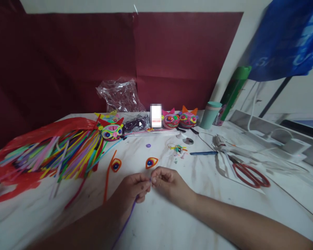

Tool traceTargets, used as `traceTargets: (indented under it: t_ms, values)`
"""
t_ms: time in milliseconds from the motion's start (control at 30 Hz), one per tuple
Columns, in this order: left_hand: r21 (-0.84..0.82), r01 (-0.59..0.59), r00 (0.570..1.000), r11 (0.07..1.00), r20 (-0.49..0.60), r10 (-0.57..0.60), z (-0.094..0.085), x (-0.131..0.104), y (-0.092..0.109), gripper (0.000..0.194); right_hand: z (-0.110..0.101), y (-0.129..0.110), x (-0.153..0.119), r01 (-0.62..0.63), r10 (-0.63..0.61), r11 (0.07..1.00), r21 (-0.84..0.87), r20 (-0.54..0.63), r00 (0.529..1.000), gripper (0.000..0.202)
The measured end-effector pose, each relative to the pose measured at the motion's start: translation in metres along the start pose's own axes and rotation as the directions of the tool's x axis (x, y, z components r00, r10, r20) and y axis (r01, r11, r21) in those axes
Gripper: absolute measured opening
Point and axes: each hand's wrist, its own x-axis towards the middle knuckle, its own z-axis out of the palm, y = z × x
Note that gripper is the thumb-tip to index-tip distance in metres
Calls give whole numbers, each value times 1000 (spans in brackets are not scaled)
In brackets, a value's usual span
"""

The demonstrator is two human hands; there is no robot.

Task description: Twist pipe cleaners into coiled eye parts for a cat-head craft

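My left hand (134,189) is closed on a purple fuzzy strip (127,220), which hangs down toward the table's near edge. The fingertips of my right hand (167,180) pinch the strip's upper end and meet those of the left. Just beyond my hands lies an orange-edged eye shape (151,162) with a blue centre. A second eye shape (116,165) lies to its left, beside a long orange strip (107,180). Farther back on the table is a small purple coil (148,146).
Many coloured strips (67,152) lie on red plastic at the left. Decorated cat-like heads (111,132) stand along the back, with a teal cup (210,114) farther right. Red-handled scissors (251,175), a blue pen (203,153) and white cables are on the right.
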Motion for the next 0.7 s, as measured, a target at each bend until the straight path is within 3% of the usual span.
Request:
traceTargets:
  t_ms: [67, 133, 233, 367, 567, 700]
  values:
    - [-7, 5, 1000, 1000, -9, -5, 2, -1, 0, 22, -1, -7, -2, 74, -75, 976, -203, 6, 997, 20]
    - [4, 10, 999, 1000, -30, -10, 2, 0, 0, 24, -3, -14, -5, 176, -173, 891, -418, 46, 984, 16]
    - [35, 30, 999, 999, -47, -28, 1, 3, -2, 24, -6, -20, -7, 291, -259, 762, -578, 139, 956, 13]
    - [34, 26, 996, 999, -89, -23, 2, 3, -1, 18, -4, -17, -8, 307, -274, 741, -597, 149, 950, 14]
    - [3, -37, 994, 999, -105, 38, 8, -2, 3, 16, 3, -7, -7, 156, -191, 900, -407, -47, 980, 11]
    - [69, -1, 997, 998, -73, 6, 4, -1, 0, 12, 3, -7, -10, 191, -209, 865, -464, 12, 978, 12]
